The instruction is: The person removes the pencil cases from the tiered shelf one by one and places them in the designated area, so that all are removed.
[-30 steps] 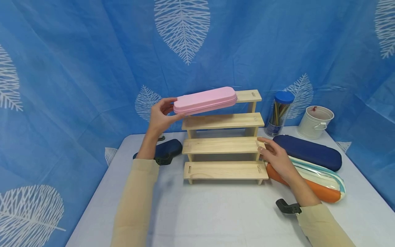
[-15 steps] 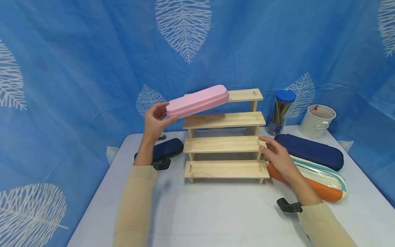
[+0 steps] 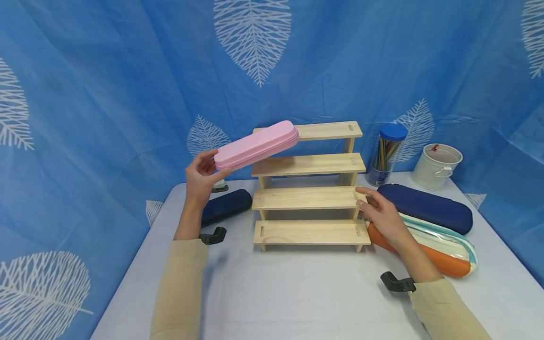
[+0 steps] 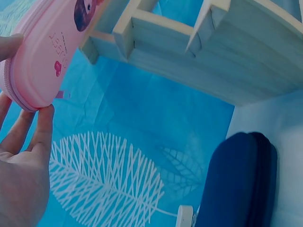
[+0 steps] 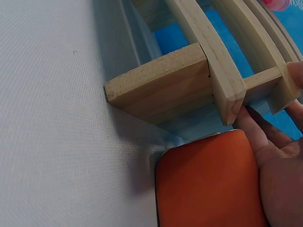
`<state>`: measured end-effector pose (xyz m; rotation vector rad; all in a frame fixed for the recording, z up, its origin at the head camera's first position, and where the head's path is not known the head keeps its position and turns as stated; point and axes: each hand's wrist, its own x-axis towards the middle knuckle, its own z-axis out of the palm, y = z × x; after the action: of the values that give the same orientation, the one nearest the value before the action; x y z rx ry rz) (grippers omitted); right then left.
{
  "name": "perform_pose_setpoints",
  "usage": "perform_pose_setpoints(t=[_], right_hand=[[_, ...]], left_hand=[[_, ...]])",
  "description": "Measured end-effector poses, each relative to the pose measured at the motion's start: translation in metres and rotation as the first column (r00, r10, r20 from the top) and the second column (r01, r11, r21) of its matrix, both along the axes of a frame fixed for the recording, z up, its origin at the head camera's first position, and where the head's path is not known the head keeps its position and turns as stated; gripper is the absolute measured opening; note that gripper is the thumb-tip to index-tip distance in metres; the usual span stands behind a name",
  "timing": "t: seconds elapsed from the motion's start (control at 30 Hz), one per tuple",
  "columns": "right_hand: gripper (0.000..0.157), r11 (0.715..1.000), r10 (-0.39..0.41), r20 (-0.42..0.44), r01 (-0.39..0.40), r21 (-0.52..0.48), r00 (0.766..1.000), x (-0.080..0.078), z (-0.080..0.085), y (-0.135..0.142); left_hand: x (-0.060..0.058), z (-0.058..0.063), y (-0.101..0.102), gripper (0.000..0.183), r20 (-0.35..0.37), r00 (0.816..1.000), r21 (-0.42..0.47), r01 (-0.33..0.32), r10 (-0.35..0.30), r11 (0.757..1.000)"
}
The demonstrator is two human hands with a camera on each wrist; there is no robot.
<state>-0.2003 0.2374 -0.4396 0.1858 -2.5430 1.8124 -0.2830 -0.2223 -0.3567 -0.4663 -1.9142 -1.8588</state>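
Observation:
A pink zippered pencil case (image 3: 257, 144) is in my left hand (image 3: 200, 182). The thumb and fingers pinch its left end, and its right end tilts up in front of the top tier of the wooden step shelf (image 3: 310, 198). The left wrist view shows a small print on the side of the pink case (image 4: 47, 61). With my right hand (image 3: 382, 215) I grip the right end of the shelf's second tier from the bottom. In the right wrist view, fingers (image 5: 253, 130) reach behind the tier's end and the thumb lies on the near side.
A dark blue case (image 3: 227, 205) lies left of the shelf. On the right are a navy case (image 3: 425, 208) and an orange, white and teal pencil case (image 3: 442, 255). Behind them stand a blue-lidded jar of pencils (image 3: 386, 153) and a white bucket (image 3: 437, 167).
My left hand has moved left and down with the pink pencil case, which now tilts more steeply and uncovers more of the top tier. My right hand stays at the shelf.

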Motion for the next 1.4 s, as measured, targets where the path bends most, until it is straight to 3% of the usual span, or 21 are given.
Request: perform_pose_setpoints(t=[0.23, 0.83, 1.17, 1.4], right_hand=[[0.058, 1.000, 0.002, -0.008, -0.002, 0.006, 1.000, -0.001, 0.000, 0.000], [0.057, 1.000, -0.010, -0.003, 0.010, 0.007, 1.000, -0.001, -0.001, 0.000], [0.056, 1.000, -0.009, -0.002, 0.009, 0.022, 1.000, 0.007, 0.012, -0.005], [0.058, 1.000, -0.002, -0.001, 0.002, 0.011, 1.000, 0.002, 0.003, 0.000]], left_hand=[[0.006, -0.006, -0.012, 0.053, 0.003, 1.000, 0.076, 0.011, -0.012, 0.997], [0.020, -0.010, -0.026, 0.054, -0.007, 1.000, 0.101, 0.007, -0.006, 0.995], [0.025, -0.012, -0.031, 0.054, -0.018, 1.000, 0.159, 0.024, -0.021, 0.987], [0.033, -0.017, -0.037, 0.054, -0.009, 1.000, 0.187, 0.019, -0.018, 0.982]])
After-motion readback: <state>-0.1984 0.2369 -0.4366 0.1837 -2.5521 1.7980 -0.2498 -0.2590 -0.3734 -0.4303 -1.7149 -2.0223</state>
